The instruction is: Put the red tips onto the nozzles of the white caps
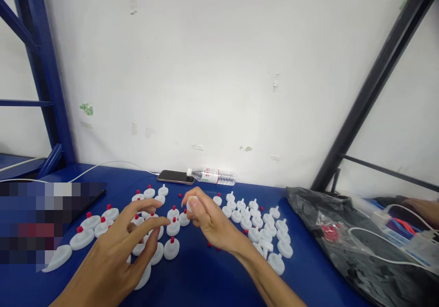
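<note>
In my right hand (211,218) a small round white piece, apparently a nozzle cap (190,205), is pinched between thumb and curled fingers; the fingers hide most of it. My left hand (116,247) hovers to the left with fingers bent and apart, and I see nothing between them. Around and beneath it stand white nozzle caps with red tips (171,250), several of them partly covered by the hand. Right of my right hand is a cluster of white nozzle caps (276,263), mostly without red tips. A few loose red tips (180,195) lie on the blue table (192,279).
A phone (174,177) on a white cable and a clear water bottle (219,176) lie against the wall. To the right are a black plastic bag (329,256), a bag of red pieces (331,232) and cables. Another person's hand (420,210) shows at the right edge.
</note>
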Available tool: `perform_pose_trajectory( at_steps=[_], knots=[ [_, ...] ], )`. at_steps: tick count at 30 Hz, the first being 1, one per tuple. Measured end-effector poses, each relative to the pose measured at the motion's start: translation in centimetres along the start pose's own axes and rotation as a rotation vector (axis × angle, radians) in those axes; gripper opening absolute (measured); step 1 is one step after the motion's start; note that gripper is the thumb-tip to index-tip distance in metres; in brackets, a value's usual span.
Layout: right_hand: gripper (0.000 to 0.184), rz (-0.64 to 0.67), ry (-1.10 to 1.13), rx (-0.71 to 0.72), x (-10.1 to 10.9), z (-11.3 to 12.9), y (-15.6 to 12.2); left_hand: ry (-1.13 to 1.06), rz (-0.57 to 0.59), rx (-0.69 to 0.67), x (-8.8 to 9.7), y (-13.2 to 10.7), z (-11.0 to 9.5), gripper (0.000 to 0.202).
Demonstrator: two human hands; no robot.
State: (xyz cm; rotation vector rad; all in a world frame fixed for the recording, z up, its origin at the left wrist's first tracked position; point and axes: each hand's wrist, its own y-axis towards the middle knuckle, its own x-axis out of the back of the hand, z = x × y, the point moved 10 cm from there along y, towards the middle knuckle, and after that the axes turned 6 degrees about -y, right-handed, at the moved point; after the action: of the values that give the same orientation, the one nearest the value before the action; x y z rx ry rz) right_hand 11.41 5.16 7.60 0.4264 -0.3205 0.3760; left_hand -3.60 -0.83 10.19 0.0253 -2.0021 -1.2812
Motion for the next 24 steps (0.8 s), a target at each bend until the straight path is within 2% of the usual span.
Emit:
perform_pose_trajectory(
  at_steps=[6, 10, 15, 17, 24],
  knots=[
    [0.039, 0.024, -0.052, -0.024, -0.2, -0.6, 0.1, -0.032, 0.012, 0.037, -0.2, -0.3, 0.4, 0.021],
    [0.038, -0.072, -0.115, -0.087, 1.2, -0.8, 0.4, -0.029, 0.030, 0.048, -0.4, -0.5, 0.5, 0.022],
    [0.036, -0.268, -0.429, -0.003, 3.4, 0.6, 0.6, 0.003, 0.023, 0.041, -0.3, -0.5, 0.6, 0.022],
    [0.034, -0.286, -0.500, -0.007, 3.6, 0.4, 0.8, 0.005, 0.022, 0.039, -0.4, -0.5, 0.5, 0.022],
    [0.016, -0.346, -0.530, -0.099, 4.0, -0.8, 0.7, -0.014, 0.029, 0.080, -0.5, -0.6, 0.5, 0.022]
  ],
)
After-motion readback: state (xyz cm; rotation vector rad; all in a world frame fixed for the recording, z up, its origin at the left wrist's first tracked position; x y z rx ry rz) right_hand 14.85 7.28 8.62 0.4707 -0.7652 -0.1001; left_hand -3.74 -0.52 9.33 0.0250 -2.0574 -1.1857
